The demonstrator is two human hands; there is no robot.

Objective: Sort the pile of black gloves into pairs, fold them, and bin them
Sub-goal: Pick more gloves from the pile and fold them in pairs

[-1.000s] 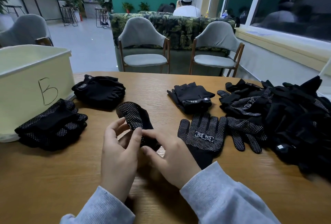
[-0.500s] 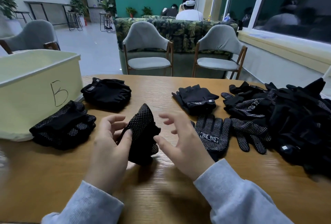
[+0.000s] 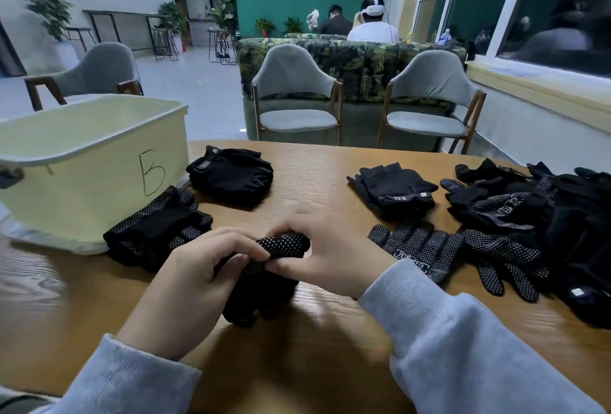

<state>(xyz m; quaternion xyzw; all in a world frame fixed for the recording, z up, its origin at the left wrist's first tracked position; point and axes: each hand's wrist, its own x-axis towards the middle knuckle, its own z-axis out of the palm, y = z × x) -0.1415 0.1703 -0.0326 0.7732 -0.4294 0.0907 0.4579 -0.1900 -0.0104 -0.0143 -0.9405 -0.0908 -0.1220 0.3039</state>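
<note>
A folded black dotted glove bundle (image 3: 264, 284) sits on the wooden table (image 3: 314, 162) in front of me. My left hand (image 3: 195, 284) grips its left side with curled fingers. My right hand (image 3: 330, 248) pinches its top edge. A folded dotted pair (image 3: 155, 228) lies beside the pale yellow bin marked B (image 3: 89, 162). A folded plain black pair (image 3: 231, 175) lies behind it. Another plain pair (image 3: 395, 190) rests at centre right. One dotted glove (image 3: 420, 248) lies flat to the right. The loose pile of black gloves (image 3: 562, 225) fills the right side.
Two grey chairs (image 3: 297, 99) stand past the table's far edge, with a leaf-patterned sofa (image 3: 357, 63) behind them. A third grey chair (image 3: 96, 72) stands behind the bin. People sit at the back by the green wall. Windows run along the right.
My right hand, open and off the glove half a second ago, has come back onto the bundle's top. The bundle has been turned and pressed lower, and the camera has tilted up.
</note>
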